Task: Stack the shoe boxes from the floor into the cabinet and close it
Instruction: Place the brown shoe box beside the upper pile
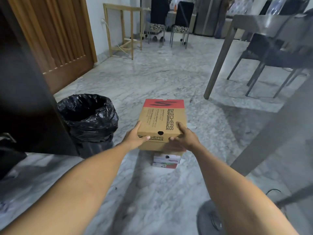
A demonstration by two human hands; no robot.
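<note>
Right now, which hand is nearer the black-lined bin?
Left. The left hand grips the brown shoe box's bin-side corner; the right hand grips its far corner from the bin.

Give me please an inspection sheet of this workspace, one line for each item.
Surface: grey marble floor.
Job's things: brown shoe box on top of a white box.
Clutter: bin with black bag; fan base.
Hands: left hand and right hand grip the brown box's near corners.
Cables: black cable on floor at right.
Surroundings: wooden door, grey table, chairs.
</note>
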